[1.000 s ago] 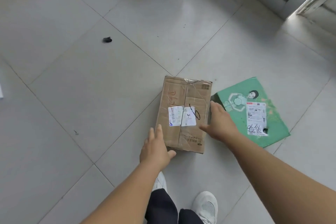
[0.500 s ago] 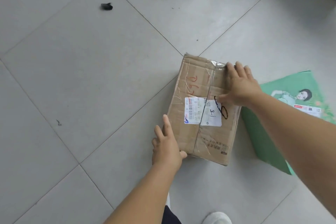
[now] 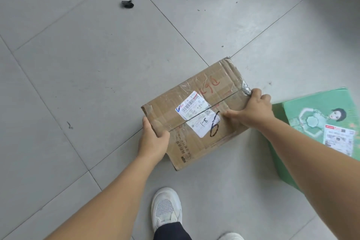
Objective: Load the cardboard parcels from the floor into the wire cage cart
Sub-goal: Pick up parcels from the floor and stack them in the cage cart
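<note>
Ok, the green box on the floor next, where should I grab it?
Probably the two opposite side walls of the green box, one hand from each side. It lies flat, its broad printed face up, too wide for one hand. Its right part is out of frame.

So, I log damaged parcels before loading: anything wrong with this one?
The brown cardboard box is worn: its far right corner is crushed and frayed, and the tape by the right hand is crumpled and peeling.

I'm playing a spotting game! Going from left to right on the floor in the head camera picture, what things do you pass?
Small black scrap → left hand → brown cardboard parcel → right hand → green box.
</note>
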The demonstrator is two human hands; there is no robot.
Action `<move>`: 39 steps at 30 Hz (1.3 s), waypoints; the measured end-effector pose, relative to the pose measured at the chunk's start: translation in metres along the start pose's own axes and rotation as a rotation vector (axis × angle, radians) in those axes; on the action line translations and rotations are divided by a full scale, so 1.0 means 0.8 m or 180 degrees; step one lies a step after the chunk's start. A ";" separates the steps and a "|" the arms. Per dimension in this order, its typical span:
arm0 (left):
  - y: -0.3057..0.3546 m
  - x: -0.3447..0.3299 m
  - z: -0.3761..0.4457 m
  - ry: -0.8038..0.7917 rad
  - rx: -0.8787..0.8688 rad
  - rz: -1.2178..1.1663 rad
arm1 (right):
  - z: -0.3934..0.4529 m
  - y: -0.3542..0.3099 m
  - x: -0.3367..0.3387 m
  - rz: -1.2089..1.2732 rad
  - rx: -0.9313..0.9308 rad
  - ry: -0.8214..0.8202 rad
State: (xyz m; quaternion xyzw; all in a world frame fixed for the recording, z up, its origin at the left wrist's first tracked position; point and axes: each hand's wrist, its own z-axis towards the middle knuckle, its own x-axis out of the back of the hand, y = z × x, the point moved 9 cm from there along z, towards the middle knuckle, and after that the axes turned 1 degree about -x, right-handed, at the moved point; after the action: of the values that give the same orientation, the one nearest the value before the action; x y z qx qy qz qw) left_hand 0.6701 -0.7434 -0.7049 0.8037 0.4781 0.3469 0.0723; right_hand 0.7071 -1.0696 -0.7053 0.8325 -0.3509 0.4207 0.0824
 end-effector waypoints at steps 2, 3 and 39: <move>-0.004 -0.010 -0.013 -0.0018 0.0096 -0.0345 | -0.004 -0.002 -0.011 0.0267 0.0129 -0.0131; -0.008 -0.014 -0.018 -0.0007 0.0172 -0.0445 | -0.007 -0.002 -0.015 0.0284 0.0174 -0.0175; 0.341 0.192 -0.501 0.0031 -0.1671 0.0187 | -0.499 0.108 0.445 0.1732 -0.0473 0.1281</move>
State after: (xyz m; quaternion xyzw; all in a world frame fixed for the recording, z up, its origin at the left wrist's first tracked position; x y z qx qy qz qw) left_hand 0.6615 -0.8491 -0.2078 0.7693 0.3484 0.4649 0.2659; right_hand 0.5363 -1.1445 -0.1966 0.6005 -0.5664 0.5564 0.0952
